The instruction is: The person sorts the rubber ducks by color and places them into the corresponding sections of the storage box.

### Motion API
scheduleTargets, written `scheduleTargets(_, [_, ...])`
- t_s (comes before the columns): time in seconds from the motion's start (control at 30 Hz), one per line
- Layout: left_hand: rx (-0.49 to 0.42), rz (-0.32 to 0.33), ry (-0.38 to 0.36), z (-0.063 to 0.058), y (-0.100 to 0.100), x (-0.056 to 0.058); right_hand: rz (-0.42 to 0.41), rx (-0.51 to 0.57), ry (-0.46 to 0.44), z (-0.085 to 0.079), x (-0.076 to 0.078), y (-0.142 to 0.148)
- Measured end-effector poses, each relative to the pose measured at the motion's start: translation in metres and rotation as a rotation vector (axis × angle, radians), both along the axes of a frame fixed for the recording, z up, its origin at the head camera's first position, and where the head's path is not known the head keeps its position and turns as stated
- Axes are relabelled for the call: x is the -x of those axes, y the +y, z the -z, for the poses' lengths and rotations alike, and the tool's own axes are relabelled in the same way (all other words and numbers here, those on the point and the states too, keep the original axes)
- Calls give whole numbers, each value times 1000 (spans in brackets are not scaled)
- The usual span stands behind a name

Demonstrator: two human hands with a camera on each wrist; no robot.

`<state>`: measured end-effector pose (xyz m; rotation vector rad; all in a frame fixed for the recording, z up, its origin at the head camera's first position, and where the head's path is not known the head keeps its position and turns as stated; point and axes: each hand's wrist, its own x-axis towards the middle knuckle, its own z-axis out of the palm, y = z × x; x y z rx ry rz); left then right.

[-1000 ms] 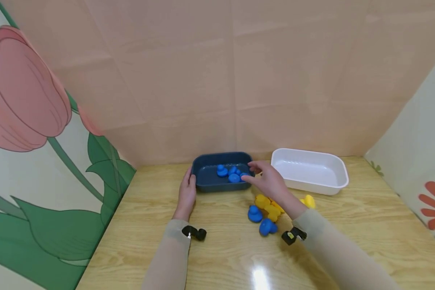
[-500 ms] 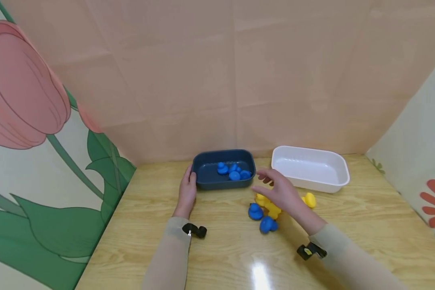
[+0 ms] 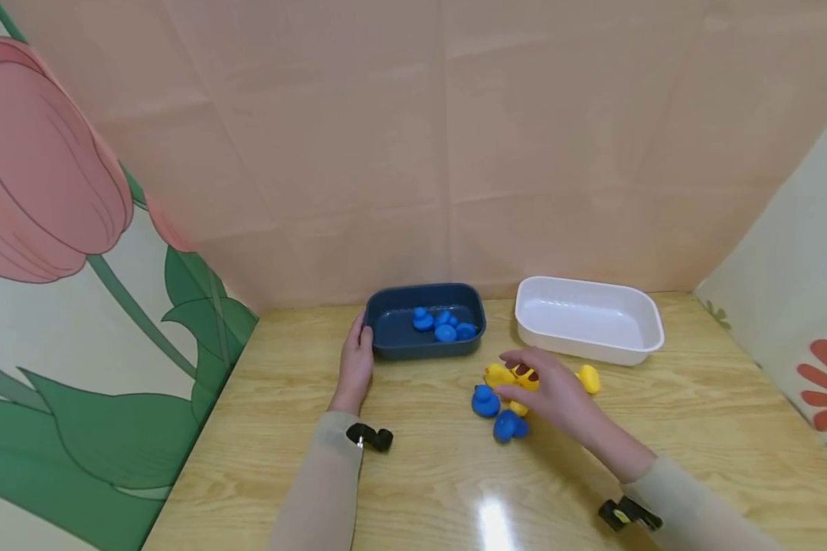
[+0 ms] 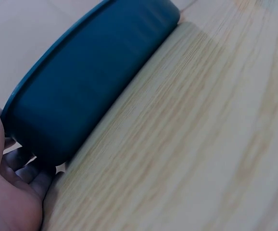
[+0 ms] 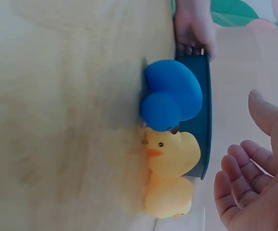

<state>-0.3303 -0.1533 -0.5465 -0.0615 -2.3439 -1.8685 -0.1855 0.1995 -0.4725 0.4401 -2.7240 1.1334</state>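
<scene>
My left hand holds the left end of a dark blue rectangular bin, its thumb by the rim and fingers against the end wall. Several blue rubber ducks lie inside that bin. Fingers spread and nothing in them, my right hand hovers over a cluster of rubber ducks on the table. In that cluster, a blue duck and another blue duck lie nearest the front. Yellow ducks sit behind them, partly hidden by the hand. The right wrist view shows a blue duck beside a yellow duck.
A white rectangular bin stands at the back right. A single yellow duck lies before it, apart from the cluster. Behind both bins rises a pinkish-beige cloth backdrop. The wooden table extends toward me.
My right hand has drawn back from the dark blue bin's right end, down and right, to over the cluster of ducks. The left hand has stayed at the bin.
</scene>
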Motion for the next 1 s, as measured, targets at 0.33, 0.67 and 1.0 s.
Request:
scheduleTargets(0.33, [-4,6,15,-6,-1,0,-21,-27,-4,16,-23,8])
scheduleTargets(0.67, [-30,13,24,-6,-1,0,-73,-12,-20,29,-36,12])
scheduleTargets(1.0, [-35,12,19,-5,1,-1,-95,8,-22,36,-42,15])
